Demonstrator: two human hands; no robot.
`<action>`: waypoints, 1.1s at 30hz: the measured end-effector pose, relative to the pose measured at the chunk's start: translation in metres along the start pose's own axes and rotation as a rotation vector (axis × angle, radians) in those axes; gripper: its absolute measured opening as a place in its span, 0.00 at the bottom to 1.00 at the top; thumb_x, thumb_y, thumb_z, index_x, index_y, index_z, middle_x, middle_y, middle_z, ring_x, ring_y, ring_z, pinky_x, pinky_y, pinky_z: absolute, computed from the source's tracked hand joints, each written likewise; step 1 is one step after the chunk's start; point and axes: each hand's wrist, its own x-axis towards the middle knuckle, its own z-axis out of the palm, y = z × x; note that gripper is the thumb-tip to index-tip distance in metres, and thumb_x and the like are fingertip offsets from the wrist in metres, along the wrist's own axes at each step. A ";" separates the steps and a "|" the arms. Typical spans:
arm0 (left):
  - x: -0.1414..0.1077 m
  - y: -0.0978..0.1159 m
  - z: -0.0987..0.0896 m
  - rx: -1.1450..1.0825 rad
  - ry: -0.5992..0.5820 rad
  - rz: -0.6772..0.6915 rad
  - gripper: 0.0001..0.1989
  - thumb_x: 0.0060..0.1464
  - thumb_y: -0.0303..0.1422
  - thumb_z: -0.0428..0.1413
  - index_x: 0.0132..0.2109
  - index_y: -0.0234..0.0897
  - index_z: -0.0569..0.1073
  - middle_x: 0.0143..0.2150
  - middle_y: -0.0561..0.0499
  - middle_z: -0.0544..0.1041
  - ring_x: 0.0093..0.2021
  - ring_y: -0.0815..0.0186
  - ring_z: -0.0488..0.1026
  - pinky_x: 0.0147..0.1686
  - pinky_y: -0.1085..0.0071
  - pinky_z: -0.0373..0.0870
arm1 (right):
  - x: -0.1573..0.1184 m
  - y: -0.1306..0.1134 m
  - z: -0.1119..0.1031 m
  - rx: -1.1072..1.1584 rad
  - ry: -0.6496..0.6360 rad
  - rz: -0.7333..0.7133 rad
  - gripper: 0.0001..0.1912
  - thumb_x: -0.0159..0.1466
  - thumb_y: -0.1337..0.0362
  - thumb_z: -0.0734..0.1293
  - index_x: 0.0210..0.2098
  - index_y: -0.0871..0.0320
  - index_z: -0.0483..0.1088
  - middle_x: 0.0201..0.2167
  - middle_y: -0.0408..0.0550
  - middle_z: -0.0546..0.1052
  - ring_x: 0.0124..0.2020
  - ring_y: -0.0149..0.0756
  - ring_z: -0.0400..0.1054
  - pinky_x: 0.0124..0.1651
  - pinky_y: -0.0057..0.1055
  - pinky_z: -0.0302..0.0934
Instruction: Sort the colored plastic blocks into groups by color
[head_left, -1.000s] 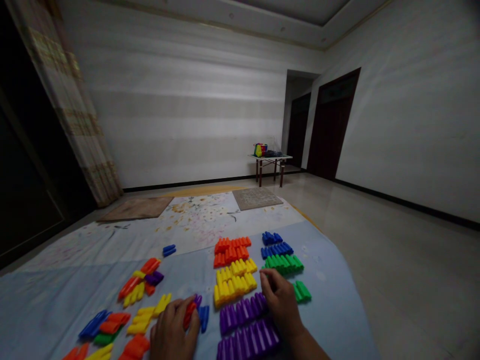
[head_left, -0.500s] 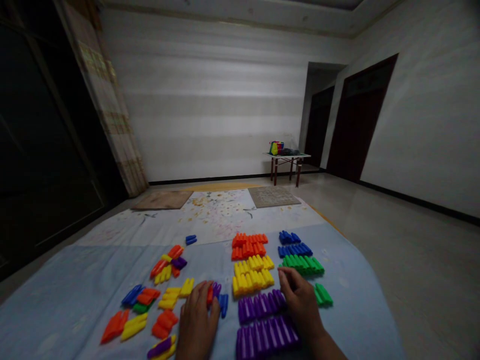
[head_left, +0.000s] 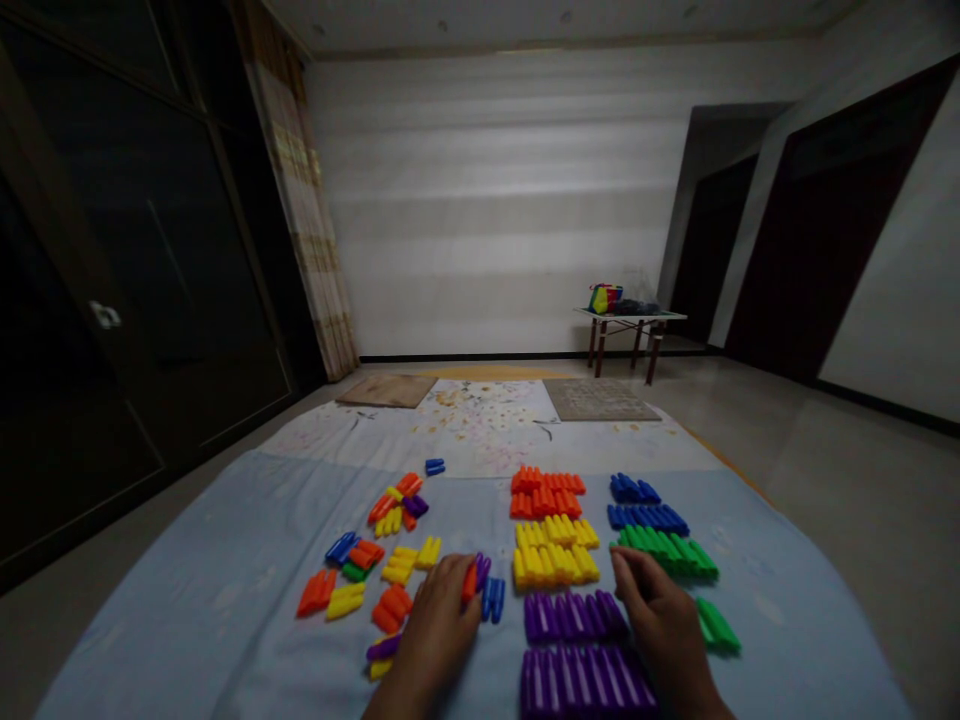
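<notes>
On the cloth-covered surface, my left hand [head_left: 442, 625] is closed around an orange plastic peg-shaped piece [head_left: 469, 582] and a purple piece [head_left: 482, 570]. Just right of its thumb lies a blue pair [head_left: 493, 600]. My right hand [head_left: 664, 615] has thumb and forefinger pinched at the left end of the green row [head_left: 667, 550]; what is between the tips is too small to make out. Left of that hand are two purple rows [head_left: 574, 617]. Yellow rows [head_left: 555, 552] and orange rows [head_left: 546, 492] lie beyond them.
Mixed loose pieces [head_left: 349, 550] are scattered on the left. Blue rows [head_left: 646, 518] lie at the right, and a green group [head_left: 718, 627] is beside my right wrist. Two flat boards [head_left: 600, 400] rest at the far edge. A small table [head_left: 630, 318] stands by the wall.
The camera view has turned left, so everything sits further right in the picture. Both hands keep about the same places relative to the pieces.
</notes>
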 end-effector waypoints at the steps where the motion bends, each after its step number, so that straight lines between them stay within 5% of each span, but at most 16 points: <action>1: 0.001 -0.002 -0.002 -0.020 -0.010 0.017 0.23 0.49 0.32 0.47 0.54 0.35 0.67 0.55 0.45 0.68 0.57 0.64 0.62 0.58 0.68 0.53 | 0.000 0.000 0.000 0.001 0.002 -0.008 0.19 0.60 0.49 0.59 0.37 0.57 0.72 0.31 0.47 0.78 0.29 0.36 0.72 0.32 0.26 0.65; 11: 0.005 -0.019 -0.012 -0.118 -0.080 0.059 0.24 0.45 0.33 0.50 0.52 0.38 0.69 0.52 0.46 0.71 0.55 0.60 0.65 0.57 0.65 0.56 | 0.003 -0.011 -0.001 0.019 0.032 -0.077 0.17 0.62 0.53 0.58 0.35 0.58 0.72 0.28 0.47 0.77 0.28 0.34 0.71 0.32 0.26 0.64; 18: 0.023 -0.034 -0.001 -0.085 0.106 -0.039 0.27 0.42 0.40 0.53 0.50 0.33 0.69 0.53 0.40 0.69 0.56 0.55 0.64 0.56 0.60 0.57 | 0.004 -0.011 0.001 0.012 0.067 -0.104 0.17 0.62 0.55 0.57 0.34 0.59 0.72 0.27 0.47 0.77 0.26 0.33 0.70 0.31 0.26 0.63; 26: 0.015 -0.006 -0.018 -0.136 0.131 0.043 0.25 0.46 0.43 0.52 0.51 0.38 0.68 0.50 0.44 0.70 0.51 0.58 0.67 0.52 0.59 0.63 | 0.005 -0.010 0.000 0.022 0.065 -0.123 0.16 0.63 0.56 0.57 0.35 0.60 0.71 0.28 0.48 0.76 0.28 0.33 0.70 0.30 0.25 0.62; 33: 0.018 -0.006 -0.008 -0.125 0.121 0.066 0.26 0.47 0.41 0.52 0.54 0.39 0.67 0.46 0.46 0.68 0.46 0.59 0.69 0.46 0.60 0.68 | 0.006 -0.013 -0.002 0.023 0.061 -0.127 0.16 0.63 0.56 0.57 0.35 0.60 0.71 0.26 0.47 0.75 0.26 0.32 0.69 0.30 0.25 0.62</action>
